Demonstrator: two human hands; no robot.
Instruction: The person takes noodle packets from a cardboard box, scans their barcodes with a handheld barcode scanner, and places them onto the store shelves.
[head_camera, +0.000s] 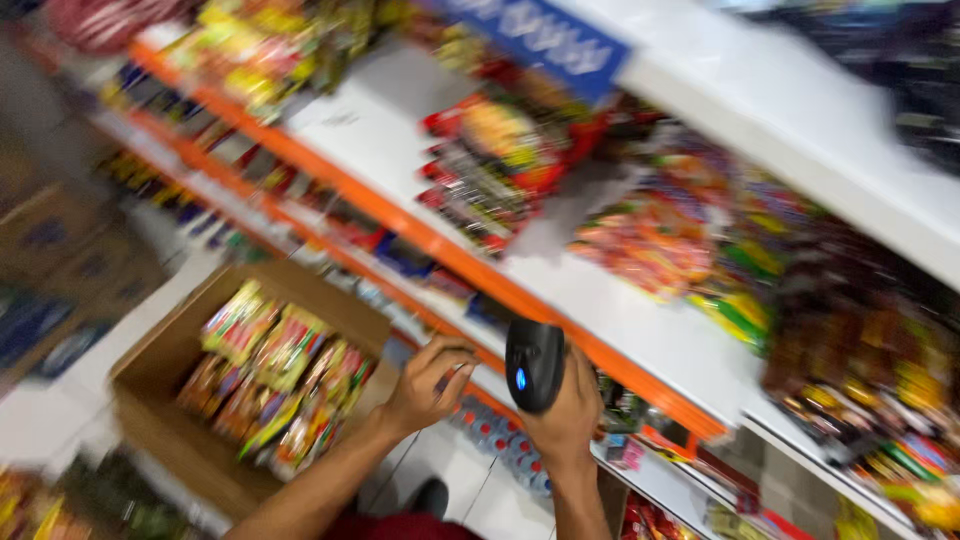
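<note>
My right hand (566, 415) grips a black handheld scanner (533, 364) with a small blue light, held up in front of an orange-edged shelf (455, 262). My left hand (432, 383) is beside it, fingers curled near the shelf edge and the scanner; whether it holds anything is blurred. Below and left, an open cardboard box (160, 368) holds several colourful snack packets (280, 385). The whole view is motion-blurred.
White shelves (640, 330) with orange fronts carry stacks of red and yellow packets (495, 165) and other packets (650, 240). A blue sign (545, 40) hangs on the upper shelf. More cardboard boxes (50, 245) stand at the left. White floor tiles (480, 490) show below.
</note>
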